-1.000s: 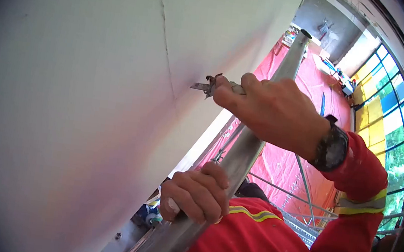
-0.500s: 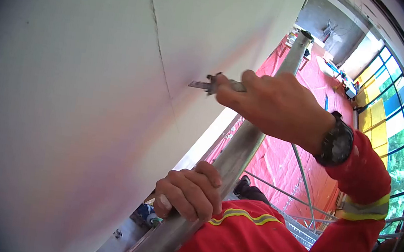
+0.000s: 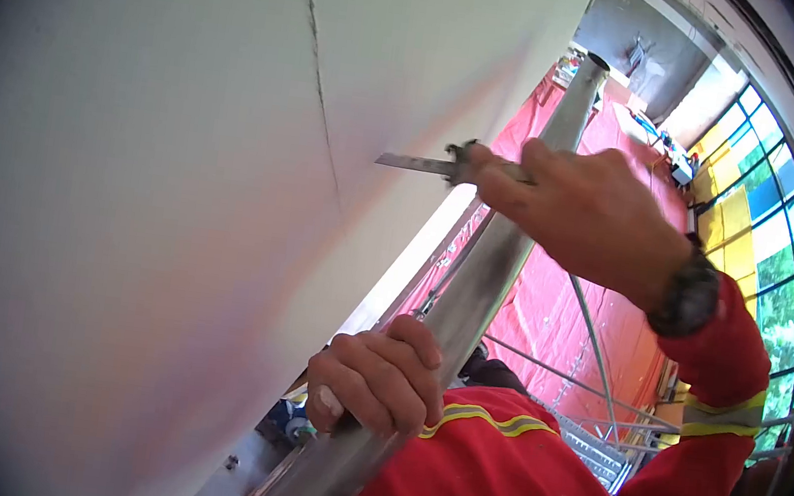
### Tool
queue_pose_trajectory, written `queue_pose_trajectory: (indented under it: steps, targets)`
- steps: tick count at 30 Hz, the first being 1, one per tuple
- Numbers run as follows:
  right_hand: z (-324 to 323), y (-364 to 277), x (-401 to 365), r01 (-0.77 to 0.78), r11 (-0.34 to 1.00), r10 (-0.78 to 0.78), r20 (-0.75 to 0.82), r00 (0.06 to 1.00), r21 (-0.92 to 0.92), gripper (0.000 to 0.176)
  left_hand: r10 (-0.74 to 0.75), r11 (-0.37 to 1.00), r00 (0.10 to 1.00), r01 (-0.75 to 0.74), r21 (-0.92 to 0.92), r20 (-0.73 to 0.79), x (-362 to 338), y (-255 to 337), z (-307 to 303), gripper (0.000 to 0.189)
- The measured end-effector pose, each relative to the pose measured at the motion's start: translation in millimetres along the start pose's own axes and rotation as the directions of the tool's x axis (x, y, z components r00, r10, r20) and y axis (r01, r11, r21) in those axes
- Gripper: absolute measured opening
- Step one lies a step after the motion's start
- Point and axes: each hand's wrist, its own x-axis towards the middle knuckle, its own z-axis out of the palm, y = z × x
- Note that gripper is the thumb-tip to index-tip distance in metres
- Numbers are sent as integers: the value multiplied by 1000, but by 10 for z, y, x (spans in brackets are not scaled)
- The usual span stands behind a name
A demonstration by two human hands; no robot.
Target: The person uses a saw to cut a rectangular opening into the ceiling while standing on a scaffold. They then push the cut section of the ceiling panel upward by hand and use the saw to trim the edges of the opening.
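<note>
My right hand (image 3: 576, 206), with a black watch on its wrist, is closed round a utility knife (image 3: 417, 164). The long thin blade points left, its tip close over the white board (image 3: 159, 169) in this view. Just left of the tip, a dark jagged crack line (image 3: 315, 40) runs down the board and fades out. Lower down, the fingers of my left hand (image 3: 374, 374) wrap over a grey metal scaffold tube (image 3: 482, 278). The tube slants up to the right, passing behind my right hand.
Beyond the tube, pink sheeting (image 3: 566, 328) covers the floor far below. Thin scaffold bars (image 3: 594, 342) cross under my right arm, near a metal platform (image 3: 594, 456). Tall dark-framed windows (image 3: 776, 225) stand at the right. A cluttered table (image 3: 662, 147) is at the far end.
My right hand has moved right, away from the crack line, and more of the knife blade shows. My left hand stays on the tube. The view has shifted slightly.
</note>
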Motion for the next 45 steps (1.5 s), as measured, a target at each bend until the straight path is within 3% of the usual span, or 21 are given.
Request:
queue_pose_trajectory:
  steps: [5,8,9,12,18,21,27,31,33,36,40,45]
  targets:
    - [-113,66,-492,-80,988,96,118,988,-134,28,-11,1000,1000,11,3,21,-6,-36,-9,48]
    - [-36,10,-269,-51,997,55,63,996,-57,28,-10,1000,999,10,9,51,17,-24,-45,47]
    - [76,-13,-90,-21,998,22,-26,999,53,28,-12,1000,998,11,8,68,27,-20,-71,46]
    - [219,0,268,105,994,-104,-67,992,14,30,-12,1000,997,12,-3,70,26,-48,-44,46]
    - [-91,-1,-483,-93,995,99,145,984,-42,29,-5,1000,1000,5,-26,6,-19,-71,-10,43]
    - [-91,-42,-501,-118,988,123,51,991,-95,28,-18,1000,999,17,10,39,63,-58,-43,42]
    - [276,-40,172,43,999,-42,-122,992,3,29,10,1000,1000,-10,3,15,-52,-93,-43,49]
    - [20,-27,-411,-123,992,122,63,990,-2,28,59,998,988,-53,45,-141,-37,-142,105,43]
    - [-52,-41,-560,-150,986,158,114,981,-77,28,34,999,998,-32,25,-60,8,-131,27,42]
    - [199,-15,-223,-62,990,64,-17,998,129,29,3,1000,1000,-3,-5,11,29,-108,-37,42]
    - [364,3,244,40,999,-39,-87,995,11,29,5,1000,999,-5,1,37,-41,-93,-75,47]
    - [51,17,-413,-123,992,123,89,988,3,26,5,1000,997,-7,-18,-71,-17,-117,43,42]
